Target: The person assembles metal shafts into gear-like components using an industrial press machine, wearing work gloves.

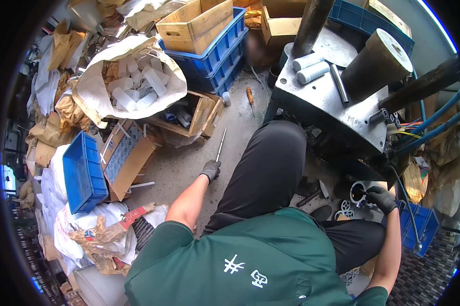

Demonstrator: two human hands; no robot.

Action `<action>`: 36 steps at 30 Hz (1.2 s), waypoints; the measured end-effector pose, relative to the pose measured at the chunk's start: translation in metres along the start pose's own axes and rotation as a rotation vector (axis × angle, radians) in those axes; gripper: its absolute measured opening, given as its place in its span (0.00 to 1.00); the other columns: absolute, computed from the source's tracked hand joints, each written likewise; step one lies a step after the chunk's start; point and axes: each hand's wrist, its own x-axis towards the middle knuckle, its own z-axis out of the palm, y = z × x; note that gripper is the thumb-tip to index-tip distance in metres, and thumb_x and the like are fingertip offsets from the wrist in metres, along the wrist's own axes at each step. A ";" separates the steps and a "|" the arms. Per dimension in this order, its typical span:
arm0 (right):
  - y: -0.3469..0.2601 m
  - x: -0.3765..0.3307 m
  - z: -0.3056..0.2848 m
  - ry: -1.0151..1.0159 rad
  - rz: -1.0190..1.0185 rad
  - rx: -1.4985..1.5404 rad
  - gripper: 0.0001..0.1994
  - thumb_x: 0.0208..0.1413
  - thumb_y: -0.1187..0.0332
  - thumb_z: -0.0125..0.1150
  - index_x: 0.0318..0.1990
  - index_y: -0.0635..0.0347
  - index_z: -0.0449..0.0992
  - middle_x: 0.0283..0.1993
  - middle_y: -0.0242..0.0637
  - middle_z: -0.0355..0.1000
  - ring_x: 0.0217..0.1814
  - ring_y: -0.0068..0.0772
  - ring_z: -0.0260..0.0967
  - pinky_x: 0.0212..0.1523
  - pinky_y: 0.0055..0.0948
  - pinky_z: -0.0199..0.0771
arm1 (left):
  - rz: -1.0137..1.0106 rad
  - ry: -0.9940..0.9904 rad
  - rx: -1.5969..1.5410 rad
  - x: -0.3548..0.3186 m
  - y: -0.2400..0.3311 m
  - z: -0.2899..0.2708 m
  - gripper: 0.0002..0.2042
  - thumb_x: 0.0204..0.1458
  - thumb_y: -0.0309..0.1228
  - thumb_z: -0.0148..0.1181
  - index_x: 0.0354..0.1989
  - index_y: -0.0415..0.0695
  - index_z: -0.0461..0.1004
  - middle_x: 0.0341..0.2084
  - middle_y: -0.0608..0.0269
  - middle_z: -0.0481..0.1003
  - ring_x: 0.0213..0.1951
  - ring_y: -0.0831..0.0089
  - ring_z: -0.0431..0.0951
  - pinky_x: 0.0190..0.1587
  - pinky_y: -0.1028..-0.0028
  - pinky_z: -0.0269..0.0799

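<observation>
Grey workshop floor (181,166), left hand (211,170) gripping slim rod (221,144), right hand (381,198) pinching ring (352,192)

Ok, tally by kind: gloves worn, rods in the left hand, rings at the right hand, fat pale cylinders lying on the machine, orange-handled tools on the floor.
Gloves: 2
Rod, left hand: 1
Ring, right hand: 1
Fat pale cylinders: 2
Orange-handled tool: 1
Total: 7

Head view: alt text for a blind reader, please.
The gloved left hand holds a slim metal rod; the gloved right hand holds a ring-shaped part. Nearby: a machine, blue crates, a sack of pale cylinders.
</observation>
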 end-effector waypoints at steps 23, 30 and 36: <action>0.017 0.010 -0.005 0.094 0.151 -0.164 0.16 0.58 0.66 0.61 0.49 0.66 0.82 0.37 0.40 0.83 0.37 0.30 0.80 0.41 0.32 0.80 | 0.094 0.466 0.988 0.043 0.000 0.004 0.23 0.57 0.38 0.63 0.60 0.44 0.73 0.56 0.43 0.78 0.58 0.48 0.81 0.59 0.51 0.77; -0.026 0.014 0.011 0.102 -0.129 -0.518 0.19 0.59 0.59 0.62 0.53 0.61 0.82 0.44 0.47 0.83 0.48 0.47 0.81 0.52 0.43 0.79 | 0.373 0.349 0.778 0.048 0.015 -0.028 0.11 0.54 0.28 0.57 0.45 0.39 0.77 0.33 0.43 0.83 0.29 0.55 0.87 0.33 0.60 0.83; -0.085 -0.021 -0.003 0.257 -0.528 -0.568 0.16 0.60 0.59 0.64 0.50 0.60 0.81 0.48 0.49 0.79 0.53 0.53 0.77 0.56 0.43 0.77 | 0.872 0.078 -0.159 -0.090 0.181 0.044 0.01 0.60 0.25 0.55 0.38 0.44 0.71 0.24 0.67 0.71 0.22 0.77 0.73 0.23 0.75 0.69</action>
